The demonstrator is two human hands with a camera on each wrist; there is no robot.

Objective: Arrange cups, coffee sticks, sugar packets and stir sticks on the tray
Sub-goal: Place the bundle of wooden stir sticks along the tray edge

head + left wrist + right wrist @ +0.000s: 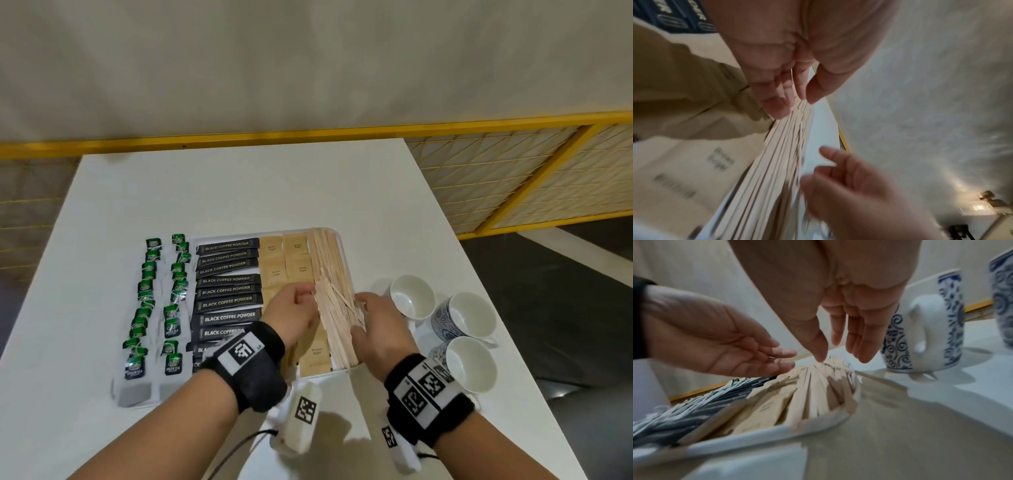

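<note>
Tea bags (161,308) lie left of the tray (339,236). On the tray: coffee sticks (227,291), sugar packets (284,260), stir sticks (334,291). Left hand (294,313) and right hand (375,325), fingers straight, flank the sticks. Cups (448,325) stand right, off-tray.

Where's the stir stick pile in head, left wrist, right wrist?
Head: stir sticks along the tray's right side, between both hands.
Left wrist: pale band running from bottom centre up to the fingertips.
Right wrist: centre, below the fingertips.
Shared landmark: brown sugar packets alongside.
</note>
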